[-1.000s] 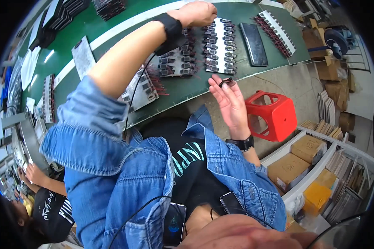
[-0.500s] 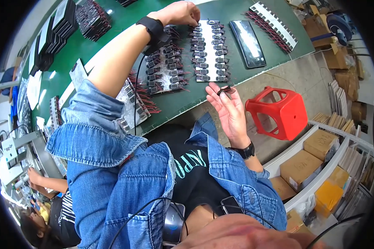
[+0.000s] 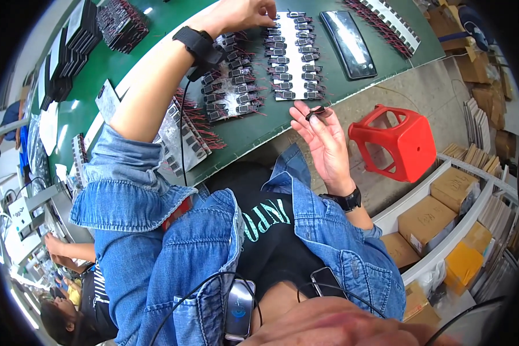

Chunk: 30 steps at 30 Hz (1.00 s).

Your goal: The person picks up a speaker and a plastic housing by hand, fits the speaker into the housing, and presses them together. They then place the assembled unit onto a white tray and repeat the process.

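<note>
My left hand (image 3: 245, 14) reaches across the bench to the far-left end of a white strip (image 3: 294, 57). Its fingers are pinched at the edge, and what lies between them is hidden. Small black parts with grey faces and thin dark red wires line both sides of that strip. Just off the bench's near edge, palm up, my right hand (image 3: 326, 141) grips a small black part (image 3: 315, 113) between thumb and fingers. Left of the strip lies another board (image 3: 232, 109) bearing similar wired parts, close to my left wrist.
A black smartphone (image 3: 347, 45) lies right of the strip, with another wired strip (image 3: 389, 23) beyond it. Stacked black trays (image 3: 69, 52) stand at far left. A red plastic stool (image 3: 395, 141) is on the floor at right, near shelves with cardboard boxes (image 3: 427, 222). Another person sits at lower left.
The view has shifted slightly, so the bench sits a little higher in it. My left hand stays at the strip's far end; my right hand still holds the black part.
</note>
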Each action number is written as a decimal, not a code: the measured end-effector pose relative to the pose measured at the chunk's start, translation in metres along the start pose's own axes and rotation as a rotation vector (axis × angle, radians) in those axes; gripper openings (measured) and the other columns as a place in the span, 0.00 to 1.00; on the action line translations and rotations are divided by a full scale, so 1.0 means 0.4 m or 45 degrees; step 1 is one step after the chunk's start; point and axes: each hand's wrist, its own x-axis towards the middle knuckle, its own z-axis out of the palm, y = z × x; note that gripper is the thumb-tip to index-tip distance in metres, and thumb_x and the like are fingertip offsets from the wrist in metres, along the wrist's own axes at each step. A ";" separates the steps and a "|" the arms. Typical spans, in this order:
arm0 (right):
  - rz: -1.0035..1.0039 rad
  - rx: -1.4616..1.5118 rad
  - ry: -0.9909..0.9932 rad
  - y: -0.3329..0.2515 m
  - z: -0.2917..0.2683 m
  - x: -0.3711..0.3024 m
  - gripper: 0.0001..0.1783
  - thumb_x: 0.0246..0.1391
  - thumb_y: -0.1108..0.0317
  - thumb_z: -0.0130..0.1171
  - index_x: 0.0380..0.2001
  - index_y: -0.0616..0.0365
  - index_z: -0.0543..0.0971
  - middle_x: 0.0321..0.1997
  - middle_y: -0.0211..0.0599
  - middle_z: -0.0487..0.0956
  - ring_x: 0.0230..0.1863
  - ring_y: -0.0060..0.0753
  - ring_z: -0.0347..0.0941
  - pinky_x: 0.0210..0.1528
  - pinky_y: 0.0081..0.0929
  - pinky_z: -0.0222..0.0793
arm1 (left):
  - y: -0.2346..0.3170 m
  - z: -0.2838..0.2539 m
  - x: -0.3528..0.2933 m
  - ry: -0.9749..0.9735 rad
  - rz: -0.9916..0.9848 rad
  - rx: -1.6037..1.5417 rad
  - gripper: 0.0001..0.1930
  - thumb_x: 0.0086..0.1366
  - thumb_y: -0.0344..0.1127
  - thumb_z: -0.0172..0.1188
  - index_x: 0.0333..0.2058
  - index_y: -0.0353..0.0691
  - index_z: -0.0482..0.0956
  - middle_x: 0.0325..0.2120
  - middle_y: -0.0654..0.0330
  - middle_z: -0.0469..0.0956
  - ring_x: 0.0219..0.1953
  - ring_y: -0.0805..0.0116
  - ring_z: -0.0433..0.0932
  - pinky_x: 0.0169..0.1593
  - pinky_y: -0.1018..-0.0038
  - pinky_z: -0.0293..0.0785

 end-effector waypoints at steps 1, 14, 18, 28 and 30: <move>-0.001 0.001 -0.001 0.001 0.002 0.001 0.11 0.67 0.72 0.51 0.51 0.56 0.72 0.64 0.55 0.71 0.64 0.47 0.70 0.64 0.37 0.71 | 0.003 -0.002 -0.003 -0.032 0.051 -0.005 0.15 0.58 0.43 0.65 0.38 0.39 0.83 0.32 0.47 0.83 0.36 0.49 0.82 0.42 0.60 0.77; -0.015 0.008 -0.025 0.005 -0.006 -0.001 0.10 0.67 0.72 0.51 0.50 0.56 0.72 0.65 0.55 0.70 0.65 0.47 0.69 0.63 0.37 0.71 | -0.014 0.047 -0.024 -0.056 0.070 -0.158 0.15 0.58 0.41 0.67 0.39 0.39 0.83 0.32 0.47 0.83 0.35 0.50 0.82 0.41 0.60 0.77; -0.020 0.001 -0.032 0.007 -0.005 -0.001 0.10 0.67 0.72 0.51 0.50 0.55 0.73 0.65 0.55 0.70 0.65 0.47 0.69 0.63 0.37 0.71 | -0.029 0.081 -0.052 0.239 0.540 -0.245 0.15 0.59 0.43 0.67 0.39 0.38 0.83 0.31 0.48 0.83 0.35 0.49 0.82 0.40 0.60 0.77; -0.022 -0.007 -0.037 0.009 -0.007 -0.002 0.10 0.67 0.72 0.51 0.50 0.55 0.73 0.65 0.54 0.70 0.65 0.46 0.70 0.63 0.37 0.70 | 0.020 0.074 -0.040 0.031 0.041 -0.055 0.16 0.60 0.44 0.65 0.39 0.38 0.84 0.32 0.46 0.82 0.35 0.47 0.81 0.41 0.59 0.76; -0.021 -0.014 -0.036 0.008 -0.005 -0.003 0.10 0.67 0.72 0.51 0.50 0.55 0.73 0.65 0.54 0.70 0.65 0.46 0.70 0.63 0.37 0.70 | 0.023 0.070 -0.041 0.014 0.019 -0.038 0.16 0.60 0.44 0.65 0.39 0.38 0.84 0.32 0.46 0.82 0.35 0.46 0.81 0.41 0.59 0.76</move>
